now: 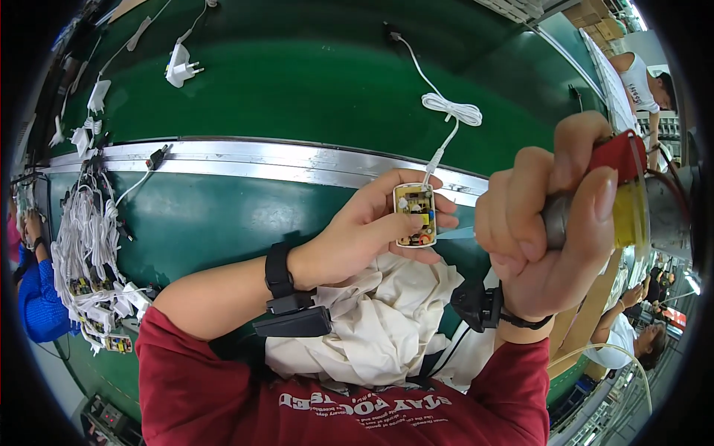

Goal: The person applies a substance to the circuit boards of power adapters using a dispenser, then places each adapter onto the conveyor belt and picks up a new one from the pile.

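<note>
My left hand (372, 217) is closed around a small white charger half (414, 215) with its circuit board facing up, thumb on the board's parts. A white cable runs from the charger's far end to a coiled, tied bundle (451, 109) on the green surface. Raised close to the camera at the right, my right hand (547, 215) grips a tool with a grey round body, a red part (619, 157) and a yellow section; its exact kind is unclear. Between the hands shows a pale blue pointed strip (457, 234), partly hidden by my right fingers.
A metal rail (253, 154) crosses the bench behind my hands, with a green belt (297, 82) beyond it. White plug adapters (181, 67) lie there. Many tied white cables (88, 238) are heaped at left. Cream cloth (372, 320) covers my lap. Other people sit at both sides.
</note>
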`<action>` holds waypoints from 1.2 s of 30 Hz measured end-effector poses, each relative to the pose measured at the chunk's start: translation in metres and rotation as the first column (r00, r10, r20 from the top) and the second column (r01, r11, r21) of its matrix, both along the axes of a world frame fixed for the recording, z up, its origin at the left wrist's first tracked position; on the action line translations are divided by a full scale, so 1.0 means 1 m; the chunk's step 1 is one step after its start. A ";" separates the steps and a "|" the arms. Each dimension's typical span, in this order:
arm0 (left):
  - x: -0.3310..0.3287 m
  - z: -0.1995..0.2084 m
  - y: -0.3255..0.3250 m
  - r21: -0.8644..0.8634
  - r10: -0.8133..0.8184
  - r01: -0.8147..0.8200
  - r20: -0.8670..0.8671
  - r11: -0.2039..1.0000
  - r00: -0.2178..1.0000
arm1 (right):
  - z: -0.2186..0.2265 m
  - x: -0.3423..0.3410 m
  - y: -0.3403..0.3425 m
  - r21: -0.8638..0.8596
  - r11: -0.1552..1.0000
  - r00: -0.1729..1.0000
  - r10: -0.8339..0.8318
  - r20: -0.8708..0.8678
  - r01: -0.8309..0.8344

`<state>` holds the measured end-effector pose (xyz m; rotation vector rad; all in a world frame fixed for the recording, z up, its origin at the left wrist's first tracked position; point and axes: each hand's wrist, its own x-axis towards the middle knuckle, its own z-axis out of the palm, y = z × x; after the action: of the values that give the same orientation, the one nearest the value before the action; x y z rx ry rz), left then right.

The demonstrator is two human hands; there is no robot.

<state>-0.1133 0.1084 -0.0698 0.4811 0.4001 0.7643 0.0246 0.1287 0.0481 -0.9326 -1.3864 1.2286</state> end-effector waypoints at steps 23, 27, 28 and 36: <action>-0.001 -0.009 0.001 -0.118 -0.015 0.051 0.287 0.992 0.958 | -0.009 -0.006 -0.004 -0.019 0.983 0.979 0.178 -0.102 -0.180; 0.002 -0.008 0.004 -0.122 -0.027 0.062 0.272 0.991 0.962 | 0.006 -0.012 -0.006 -0.163 0.986 0.998 0.025 -0.066 -0.035; 0.002 -0.009 0.003 -0.126 -0.025 0.061 0.270 0.990 0.963 | 0.004 -0.011 -0.003 -0.135 0.989 0.995 0.052 -0.084 -0.063; 0.006 0.003 0.035 0.185 0.139 -0.133 -0.019 0.974 0.990 | -0.010 0.003 -0.002 -0.025 0.992 0.963 0.112 -0.246 -0.122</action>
<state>-0.1070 0.1436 -0.0664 0.6444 0.3965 0.9322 0.0280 0.1267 0.0379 -0.7070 -1.2378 1.4145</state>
